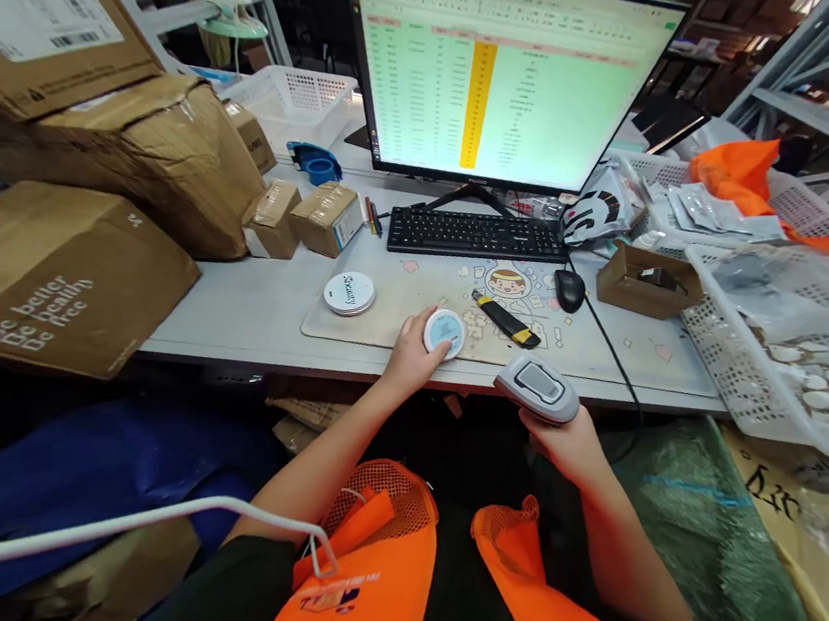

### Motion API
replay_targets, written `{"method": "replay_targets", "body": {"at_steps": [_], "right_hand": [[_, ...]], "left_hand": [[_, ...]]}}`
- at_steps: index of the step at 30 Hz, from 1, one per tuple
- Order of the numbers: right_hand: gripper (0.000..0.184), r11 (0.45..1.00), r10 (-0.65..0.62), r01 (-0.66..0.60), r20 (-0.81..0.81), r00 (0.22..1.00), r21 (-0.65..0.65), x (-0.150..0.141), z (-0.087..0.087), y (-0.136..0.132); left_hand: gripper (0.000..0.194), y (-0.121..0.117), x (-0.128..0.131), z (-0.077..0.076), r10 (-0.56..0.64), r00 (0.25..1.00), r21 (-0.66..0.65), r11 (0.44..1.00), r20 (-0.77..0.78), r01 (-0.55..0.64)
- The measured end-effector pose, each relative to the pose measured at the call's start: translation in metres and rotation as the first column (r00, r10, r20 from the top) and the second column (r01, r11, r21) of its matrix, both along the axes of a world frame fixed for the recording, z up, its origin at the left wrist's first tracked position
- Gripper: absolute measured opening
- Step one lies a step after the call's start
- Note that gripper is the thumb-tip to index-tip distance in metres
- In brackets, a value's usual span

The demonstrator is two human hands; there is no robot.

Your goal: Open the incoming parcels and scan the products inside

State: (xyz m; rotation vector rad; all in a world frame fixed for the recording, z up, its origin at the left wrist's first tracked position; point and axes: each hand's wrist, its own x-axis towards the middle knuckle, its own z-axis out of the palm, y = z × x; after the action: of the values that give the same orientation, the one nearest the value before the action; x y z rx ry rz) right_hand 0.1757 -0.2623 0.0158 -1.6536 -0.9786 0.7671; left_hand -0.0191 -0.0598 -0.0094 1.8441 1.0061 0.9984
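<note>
My left hand (412, 353) grips a small round white tin with a pale blue label (446, 333), resting on the printed desk mat (384, 304). My right hand (564, 438) holds a grey handheld barcode scanner (537, 388) just off the desk's front edge, its head aimed toward the tin. A second round white tin (350, 292) lies on the mat to the left. A yellow and black utility knife (506, 319) lies on the mat between the tin and the mouse (570, 287).
A monitor (506, 68) showing a spreadsheet and a black keyboard (473, 233) stand behind the mat. Cardboard boxes (47, 275) crowd the left. White plastic baskets (789, 345) with packets fill the right. A small open box (645, 280) sits beside the mouse.
</note>
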Motion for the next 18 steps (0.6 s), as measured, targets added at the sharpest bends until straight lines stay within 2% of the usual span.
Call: {"method": "replay_targets", "body": {"at_steps": [1,3,5,7,9,11,12,14,16,18], "right_hand": [[0.054,1.000,-0.014,0.014,0.000,1.000,-0.010,0.002,-0.002,-0.001],[0.054,0.998,-0.041,0.041,0.006,0.999,-0.039,0.005,-0.006,-0.003],[0.054,0.997,-0.057,0.058,0.011,0.998,-0.056,0.008,-0.011,-0.006],[0.056,0.996,-0.069,0.069,0.004,0.998,-0.062,0.010,-0.018,-0.009],[0.056,0.995,-0.062,0.059,-0.034,0.997,-0.084,0.011,-0.025,-0.013],[0.056,0.992,-0.038,0.026,-0.094,0.995,-0.121,0.010,-0.030,-0.016],[0.056,0.991,-0.028,0.012,-0.120,0.992,-0.136,0.009,-0.032,-0.017],[0.058,0.990,-0.029,0.007,-0.154,0.988,-0.142,0.007,-0.034,-0.017],[0.061,0.991,-0.046,0.024,-0.171,0.984,-0.133,0.005,-0.032,-0.016],[0.062,0.992,-0.061,0.039,-0.185,0.981,-0.120,0.003,-0.029,-0.014]], "left_hand": [[0.068,0.007,-0.002,-0.001,0.008,0.999,-0.005,1.000,-0.051,-0.008],[0.064,0.024,-0.012,-0.001,0.049,0.986,0.064,0.997,-0.160,-0.039],[0.055,0.047,-0.028,0.004,0.145,0.958,0.194,0.976,-0.248,-0.097],[0.057,0.073,-0.047,0.010,0.274,0.909,0.281,0.941,-0.314,-0.187],[0.071,0.099,-0.066,0.015,0.345,0.855,0.255,0.931,-0.388,-0.260],[0.081,0.118,-0.080,0.019,0.343,0.854,0.153,0.939,-0.391,-0.307],[0.080,0.123,-0.084,0.021,0.325,0.894,0.063,0.945,-0.307,-0.322],[0.073,0.121,-0.087,0.025,0.301,0.954,-0.150,0.942,-0.012,-0.299],[0.070,0.107,-0.082,0.031,0.266,0.918,-0.375,0.916,0.295,-0.144],[0.072,0.086,-0.074,0.036,0.237,0.824,-0.553,0.826,0.514,0.108]]}}
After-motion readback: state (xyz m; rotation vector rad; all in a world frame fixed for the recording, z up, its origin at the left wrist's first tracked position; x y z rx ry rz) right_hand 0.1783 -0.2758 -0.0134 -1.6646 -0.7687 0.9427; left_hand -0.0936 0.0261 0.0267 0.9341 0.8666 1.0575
